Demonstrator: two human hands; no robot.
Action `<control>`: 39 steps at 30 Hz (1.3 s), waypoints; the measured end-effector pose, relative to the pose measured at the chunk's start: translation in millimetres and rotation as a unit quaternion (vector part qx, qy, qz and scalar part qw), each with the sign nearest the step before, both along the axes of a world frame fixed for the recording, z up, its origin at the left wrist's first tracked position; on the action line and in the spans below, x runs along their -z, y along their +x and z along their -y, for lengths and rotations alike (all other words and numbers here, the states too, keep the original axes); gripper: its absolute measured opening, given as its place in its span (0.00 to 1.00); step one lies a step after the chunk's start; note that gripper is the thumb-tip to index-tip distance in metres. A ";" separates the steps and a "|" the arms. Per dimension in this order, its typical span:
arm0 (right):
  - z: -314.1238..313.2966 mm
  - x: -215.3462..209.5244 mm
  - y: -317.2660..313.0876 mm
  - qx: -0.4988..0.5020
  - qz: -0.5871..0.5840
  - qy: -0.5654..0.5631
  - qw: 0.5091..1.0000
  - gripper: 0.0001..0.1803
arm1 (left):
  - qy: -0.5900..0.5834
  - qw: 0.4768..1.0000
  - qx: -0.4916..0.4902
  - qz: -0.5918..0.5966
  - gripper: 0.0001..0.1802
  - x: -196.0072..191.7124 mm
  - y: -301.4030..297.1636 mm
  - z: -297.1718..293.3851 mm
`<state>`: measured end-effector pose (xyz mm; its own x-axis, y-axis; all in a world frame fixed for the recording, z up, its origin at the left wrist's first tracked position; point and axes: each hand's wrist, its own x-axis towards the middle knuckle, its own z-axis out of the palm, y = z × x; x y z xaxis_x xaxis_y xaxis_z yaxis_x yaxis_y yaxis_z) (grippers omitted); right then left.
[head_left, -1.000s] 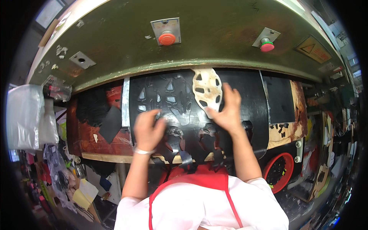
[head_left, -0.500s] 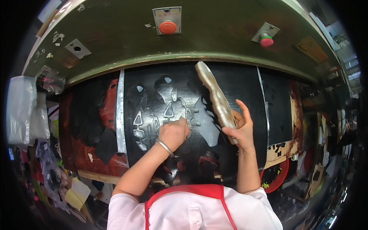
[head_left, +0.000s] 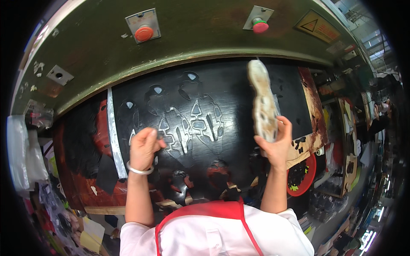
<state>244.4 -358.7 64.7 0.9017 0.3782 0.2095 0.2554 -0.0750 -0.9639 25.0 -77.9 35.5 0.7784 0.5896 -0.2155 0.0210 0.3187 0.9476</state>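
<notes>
My right hand (head_left: 277, 143) grips the lower end of a long, pale, wavy-edged cutting die (head_left: 263, 100), its thumb on one side and fingers on the other. The die is held raised, with brownish patches and openings on its face. Over the left part of a black sheet (head_left: 239, 147) hovers my left hand (head_left: 143, 149), a metal bangle at its wrist. Its thumb and fingers are drawn together; a small dark bit shows at the fingertips, too blurred to name. Several cut shoe-part outlines (head_left: 207, 121) mark the sheet between my hands.
Beyond the sheet rises a green machine front with a red push button (head_left: 144, 33) and a pink-red one (head_left: 260, 27). A red basin (head_left: 314, 170) with dark scraps stands at the right. Clear plastic bags (head_left: 19, 147) hang at the left. A silvery strip (head_left: 114, 132) crosses the black material.
The view has swung right. My left hand has left the cut outlines and moved left, toward me. The die has turned to show its face; my right hand still holds it.
</notes>
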 end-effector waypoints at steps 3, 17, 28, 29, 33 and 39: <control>-30.6 19.6 -4.9 0.036 0.020 -0.179 0.983 0.41 | -0.031 0.997 -0.067 0.025 0.13 -9.9 -32.5 -18.0; -148.5 43.2 91.7 0.056 0.218 -0.147 0.963 0.49 | 0.371 0.838 -0.231 -0.326 0.18 75.4 -119.0 -18.7; -213.2 -18.8 175.9 0.200 0.335 -0.118 0.913 0.53 | 0.552 0.723 -0.213 -0.356 0.21 68.3 -15.3 -115.1; -213.4 -14.8 175.4 0.196 0.343 -0.131 0.909 0.53 | 0.543 0.721 -0.219 -0.370 0.21 66.0 -12.0 -119.9; -193.2 1.8 184.4 0.182 0.364 -0.179 0.896 0.51 | 0.518 0.728 -0.197 -0.404 0.22 62.7 -10.8 -127.6; -94.2 51.5 182.4 0.200 -0.036 -0.320 0.925 0.28 | 0.528 0.730 -0.226 -0.372 0.21 80.8 -27.5 -125.6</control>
